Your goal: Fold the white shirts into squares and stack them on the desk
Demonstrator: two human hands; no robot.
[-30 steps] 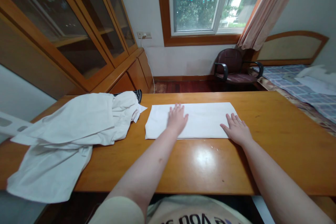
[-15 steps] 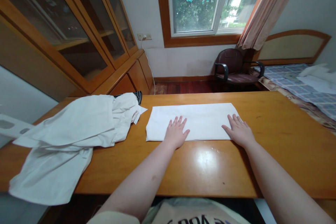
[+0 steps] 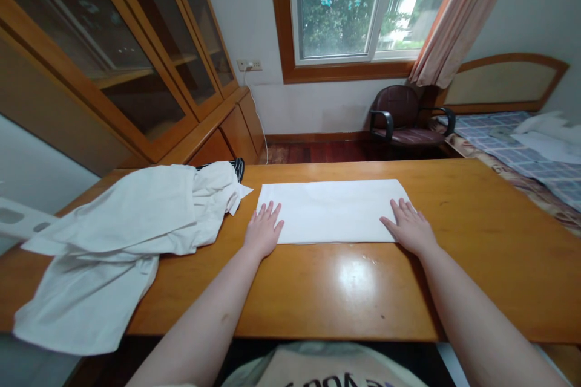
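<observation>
- The folded white cloth (image 3: 333, 211) lies flat as a long rectangle on the wooden surface (image 3: 363, 296), straight ahead of the person.
- The left hand (image 3: 263, 231) has just travelled. A second ago it lay on the middle of the cloth, then it slid back to the cloth's near edge, and now it sits at the cloth's left near corner.
- It lies palm down with the fingers spread, fingertips on the fabric and the heel on bare wood just off the cloth.
- The right hand (image 3: 411, 230) has not shifted. It stays flat at the cloth's right near corner, fingers fanned and pressing down, gripping nothing.
- As I read it, that sweep has stroked the left half smooth. The cloth shows no wrinkle and is pinned at both near corners.
- Left of the cloth, and just apart from it, sprawls a heap of white garments (image 3: 127, 224), loose and rumpled, one part hanging over the near edge of the surface.
- A bit of dark striped fabric (image 3: 236, 163) peeks out behind that heap, off the cloth's far left corner.
- Beyond the cloth, across the floor, a dark armchair (image 3: 403, 121) stands under the window (image 3: 345, 6).
- A glass-fronted cabinet (image 3: 113, 42) is far off to the cloth's left, and a bed (image 3: 521, 145) is off to its right.
</observation>
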